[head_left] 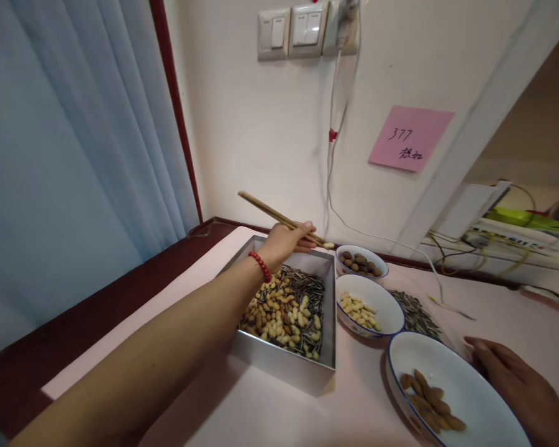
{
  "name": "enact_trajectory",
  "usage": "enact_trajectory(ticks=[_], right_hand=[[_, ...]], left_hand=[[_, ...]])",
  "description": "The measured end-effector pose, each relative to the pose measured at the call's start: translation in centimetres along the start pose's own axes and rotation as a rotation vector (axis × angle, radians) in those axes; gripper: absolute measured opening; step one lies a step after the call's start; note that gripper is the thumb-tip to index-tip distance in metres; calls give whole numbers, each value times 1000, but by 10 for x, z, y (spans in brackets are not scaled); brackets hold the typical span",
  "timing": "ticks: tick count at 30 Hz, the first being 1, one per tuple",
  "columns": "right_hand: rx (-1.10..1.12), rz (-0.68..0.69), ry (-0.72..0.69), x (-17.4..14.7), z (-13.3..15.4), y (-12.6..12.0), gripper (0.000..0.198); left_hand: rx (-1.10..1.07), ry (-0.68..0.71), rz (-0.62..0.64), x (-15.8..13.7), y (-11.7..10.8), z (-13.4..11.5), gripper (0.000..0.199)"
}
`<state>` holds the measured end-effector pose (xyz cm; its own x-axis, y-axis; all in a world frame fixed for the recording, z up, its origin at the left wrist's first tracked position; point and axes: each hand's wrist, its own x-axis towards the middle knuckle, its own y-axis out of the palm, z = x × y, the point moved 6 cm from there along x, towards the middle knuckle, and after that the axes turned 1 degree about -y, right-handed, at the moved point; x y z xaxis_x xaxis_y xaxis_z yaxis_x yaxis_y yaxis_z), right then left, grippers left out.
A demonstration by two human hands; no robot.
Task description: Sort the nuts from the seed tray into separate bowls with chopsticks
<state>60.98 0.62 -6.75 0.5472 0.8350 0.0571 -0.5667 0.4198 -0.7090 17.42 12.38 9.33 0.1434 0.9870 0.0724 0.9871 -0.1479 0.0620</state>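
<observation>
My left hand [291, 239], with a red bead bracelet at the wrist, is closed round a pair of wooden chopsticks [268, 210]. At their tips a pale peanut [328, 246] is held just past the far right corner of a grey box [330, 323]. Inside the box lie peanuts [279, 326] and striped sunflower seeds [310, 285]. A white bowl [391, 310] just right of the box holds several peanuts. My right hand [517, 379] rests beside a larger white bowl [482, 385] of brown almond-like nuts [431, 403], fingers stretched out.
A small bowl [382, 272] of round brown nuts stands at the back by the wall. Striped seeds [417, 315] lie behind the larger bowl. A white cable [382, 234] runs down the wall onto the table. Blue curtain [97, 124] hangs at left.
</observation>
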Motion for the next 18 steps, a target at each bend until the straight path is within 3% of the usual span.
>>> enact_trajectory(ticks=[3, 6, 8, 13, 18], right_hand=[[18, 7, 14, -2, 3, -1, 67], [29, 8, 24, -4, 4, -2, 71], [38, 5, 27, -4, 4, -2, 71], [38, -10, 21, -3, 6, 0, 70], [24, 5, 36, -2, 4, 0, 69]], left_hand=[[-81, 98, 141, -5, 14, -4, 24], [-12, 62, 346, -9, 29, 7, 33], [45, 26, 413, -11, 34, 15, 40], [95, 3, 377, -10, 32, 15, 37], [133, 8, 188, -2, 16, 5, 33]])
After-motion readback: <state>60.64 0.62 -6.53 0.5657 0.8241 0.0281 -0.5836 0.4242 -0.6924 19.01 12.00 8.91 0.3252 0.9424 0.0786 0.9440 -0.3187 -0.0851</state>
